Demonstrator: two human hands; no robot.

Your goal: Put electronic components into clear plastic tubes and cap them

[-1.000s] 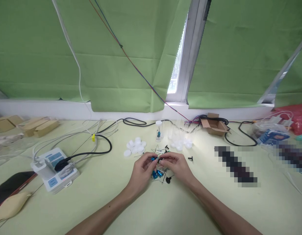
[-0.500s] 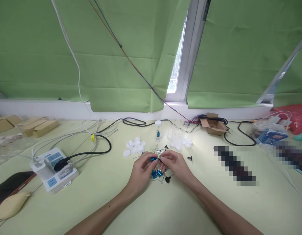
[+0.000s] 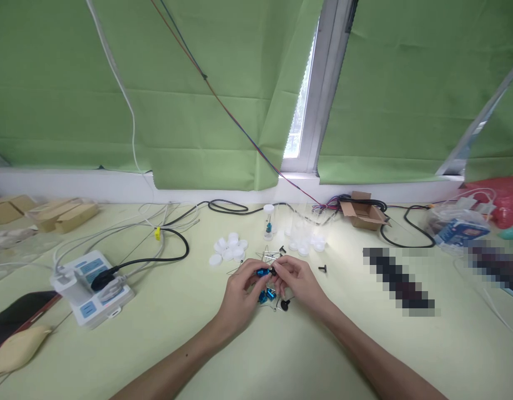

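Note:
My left hand (image 3: pixel 240 289) is closed on a small shiny blue cylinder (image 3: pixel 262 272), pinched between thumb and fingers. At its right end, my right hand (image 3: pixel 300 282) pinches a small black knob-like part (image 3: pixel 273 271); whether the two parts are joined I cannot tell. Below the fingertips lie more blue metal parts (image 3: pixel 267 295) and a black disc-headed piece (image 3: pixel 285 305). Thin bent metal rods (image 3: pixel 268 255) lie just beyond the hands. Right of them rests a black T-shaped piece (image 3: pixel 322 269). A clear tube (image 3: pixel 268 223) with a white cap stands behind, blue and dark parts inside.
White round caps (image 3: pixel 227 253) are heaped behind my left hand. Clear tubes (image 3: pixel 302 228) with white caps stand behind the right. A power strip (image 3: pixel 92 289) with cables sits at left, an open cardboard box (image 3: pixel 362 214) at back right. Some areas at right are pixelated.
The blue cylinder and black part show more plainly between my fingertips, after a slight shift of the fingers. Both hands stay in nearly the same place.

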